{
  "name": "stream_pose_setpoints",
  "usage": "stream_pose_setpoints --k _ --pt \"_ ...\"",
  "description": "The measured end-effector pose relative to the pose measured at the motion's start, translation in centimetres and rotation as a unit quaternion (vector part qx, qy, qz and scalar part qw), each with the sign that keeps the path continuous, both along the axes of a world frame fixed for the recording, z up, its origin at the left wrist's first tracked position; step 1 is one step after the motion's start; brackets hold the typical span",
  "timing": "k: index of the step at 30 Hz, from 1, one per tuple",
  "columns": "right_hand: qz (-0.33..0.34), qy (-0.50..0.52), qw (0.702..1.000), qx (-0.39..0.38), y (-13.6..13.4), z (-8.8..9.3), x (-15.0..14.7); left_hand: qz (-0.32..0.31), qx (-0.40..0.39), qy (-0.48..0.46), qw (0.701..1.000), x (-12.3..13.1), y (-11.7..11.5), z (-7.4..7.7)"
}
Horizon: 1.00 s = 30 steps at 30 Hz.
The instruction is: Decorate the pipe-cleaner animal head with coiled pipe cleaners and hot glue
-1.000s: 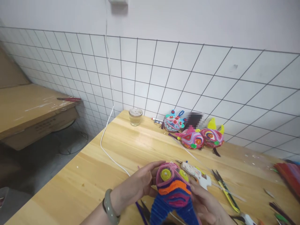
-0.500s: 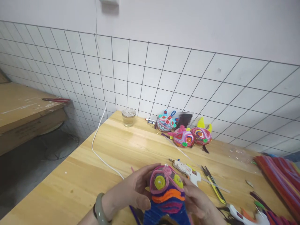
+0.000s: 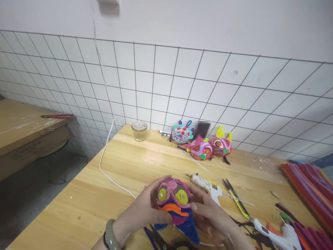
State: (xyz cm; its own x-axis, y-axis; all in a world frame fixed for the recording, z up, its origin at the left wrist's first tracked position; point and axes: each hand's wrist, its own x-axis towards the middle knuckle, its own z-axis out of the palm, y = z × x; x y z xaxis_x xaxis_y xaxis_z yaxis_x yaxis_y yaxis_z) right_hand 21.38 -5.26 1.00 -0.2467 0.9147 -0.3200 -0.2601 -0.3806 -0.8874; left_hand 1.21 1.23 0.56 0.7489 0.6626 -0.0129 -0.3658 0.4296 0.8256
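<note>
Both hands hold a rounded craft face above the near edge of the table. It has yellow coiled eyes, a pink swirl on the forehead, orange and purple bands, and blue pointed lower parts. My left hand wraps its left side, thumb on the lower front. On the opposite side, my right hand grips the edge with its thumb in front and its other fingers partly hidden behind. Under the craft face lie black-handled scissors, partly covered, beside a purple strip.
A white glue gun and yellow-handled snips lie beyond my right hand; another glue gun is nearer right. Finished-looking craft faces and a glass jar stand by the wall. Striped fuzzy strips lie right.
The craft face has shifted left and turned, its blue lower part now pointing down to the right. Both hands stay on it. More of the scissors beneath shows, and the view has swung slightly.
</note>
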Motion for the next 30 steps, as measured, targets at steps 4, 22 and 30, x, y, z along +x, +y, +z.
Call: stream_pose_setpoints --k 4,22,30 --pt "-0.023 -0.003 1.000 0.006 0.1 1.4 -0.8 0.076 0.005 0.029 0.997 0.2 0.5 -0.1" --pt "0.018 0.033 0.998 0.046 -0.1 -0.7 -1.2 0.226 0.225 0.255 0.913 0.4 -1.6 -0.2" --pt "0.024 0.052 0.997 0.055 0.1 -0.3 -0.7 0.235 0.249 0.230 0.911 -0.2 -1.8 0.0"
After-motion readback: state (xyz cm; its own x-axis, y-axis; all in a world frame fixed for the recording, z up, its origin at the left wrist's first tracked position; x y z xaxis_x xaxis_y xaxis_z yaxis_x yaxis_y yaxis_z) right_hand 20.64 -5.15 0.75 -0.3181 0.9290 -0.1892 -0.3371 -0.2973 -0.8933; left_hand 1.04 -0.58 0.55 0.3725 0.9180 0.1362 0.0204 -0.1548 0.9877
